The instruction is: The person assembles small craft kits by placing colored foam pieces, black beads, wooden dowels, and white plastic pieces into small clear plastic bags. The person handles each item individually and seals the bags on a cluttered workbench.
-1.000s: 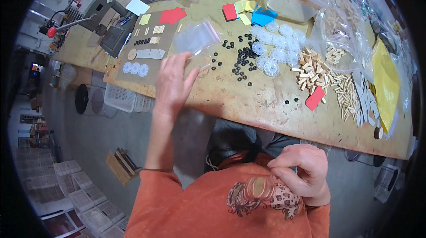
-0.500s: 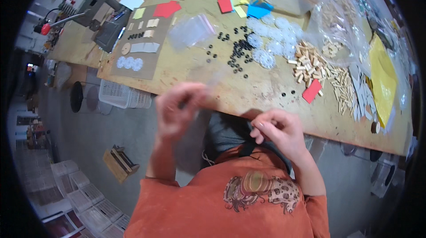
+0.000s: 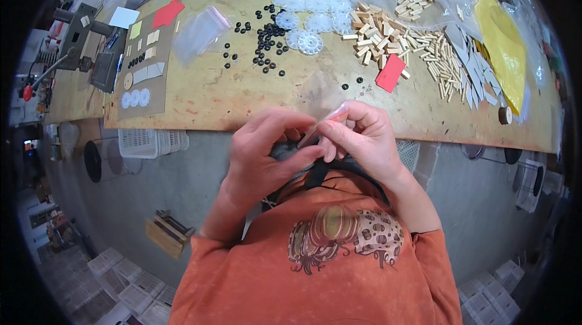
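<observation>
A small clear zip bag [image 3: 323,99] with a pinkish strip along its mouth is held in front of me at the table's near edge. My right hand [image 3: 362,137] pinches one end of the strip between thumb and fingers. At the strip's other end, my left hand [image 3: 270,146] is close in, thumb and forefinger apart, its fingertips at the bag's edge. Whether those fingertips press on the film is hard to see. Nearest on the table are two black rings [image 3: 345,87] and a red card piece [image 3: 390,73].
Black rings [image 3: 267,40], clear toothed wheels [image 3: 310,42], wooden blocks [image 3: 373,31], dowels [image 3: 445,64] and grey strips [image 3: 476,67] lie in heaps. More clear bags [image 3: 200,34] lie left of them. A brown board [image 3: 151,91] with sorted parts is at left; a yellow bag [image 3: 500,40] is at right.
My left hand has come right and down to meet my right hand, which has risen slightly. The bag is now pinched in the right hand. The whole view has shifted toward the right.
</observation>
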Action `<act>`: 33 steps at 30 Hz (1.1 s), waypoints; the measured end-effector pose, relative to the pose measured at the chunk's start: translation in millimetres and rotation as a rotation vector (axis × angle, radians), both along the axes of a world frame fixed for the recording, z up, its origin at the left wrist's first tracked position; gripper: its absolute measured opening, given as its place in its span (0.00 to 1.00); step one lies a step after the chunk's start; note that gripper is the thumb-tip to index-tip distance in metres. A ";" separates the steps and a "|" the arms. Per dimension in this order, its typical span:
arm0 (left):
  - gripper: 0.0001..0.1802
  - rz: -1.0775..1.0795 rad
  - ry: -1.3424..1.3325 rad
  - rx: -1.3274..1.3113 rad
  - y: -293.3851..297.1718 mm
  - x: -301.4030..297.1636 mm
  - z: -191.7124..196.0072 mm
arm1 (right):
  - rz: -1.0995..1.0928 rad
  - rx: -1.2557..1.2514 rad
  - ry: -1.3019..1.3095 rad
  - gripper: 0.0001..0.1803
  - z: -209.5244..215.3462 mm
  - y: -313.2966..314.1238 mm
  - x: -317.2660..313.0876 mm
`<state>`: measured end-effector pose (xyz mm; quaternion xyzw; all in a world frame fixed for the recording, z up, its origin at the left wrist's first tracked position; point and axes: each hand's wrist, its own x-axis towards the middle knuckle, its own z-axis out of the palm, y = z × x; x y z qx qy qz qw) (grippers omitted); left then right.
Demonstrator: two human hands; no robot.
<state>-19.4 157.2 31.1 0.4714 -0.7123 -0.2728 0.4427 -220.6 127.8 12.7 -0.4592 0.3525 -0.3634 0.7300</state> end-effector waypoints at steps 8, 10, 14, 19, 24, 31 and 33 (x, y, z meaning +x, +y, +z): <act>0.08 0.013 0.053 0.077 -2.2 -13.5 -12.6 | -0.086 0.010 0.078 0.07 0.2 6.3 0.7; 0.07 0.053 -0.052 0.070 -1.3 -15.6 -12.3 | -0.073 0.023 0.126 0.07 0.3 6.0 -0.9; 0.06 0.185 -0.115 0.034 2.3 -23.5 -18.5 | -0.055 0.030 0.156 0.09 -3.8 11.5 -1.4; 0.08 0.021 -0.301 -0.250 -3.6 -11.5 -12.5 | -0.004 0.198 0.040 0.15 4.6 11.3 -5.6; 0.08 -0.239 -0.287 -0.236 -3.0 -7.1 -12.4 | 0.042 0.305 -0.189 0.20 -6.8 10.7 -17.3; 0.09 -0.446 -0.116 -0.076 1.4 -0.6 2.2 | -0.020 -1.114 0.434 0.13 35.2 26.8 -31.7; 0.08 -0.580 -0.046 -0.010 0.2 0.2 10.2 | 0.120 -1.116 0.599 0.13 37.2 32.4 -42.3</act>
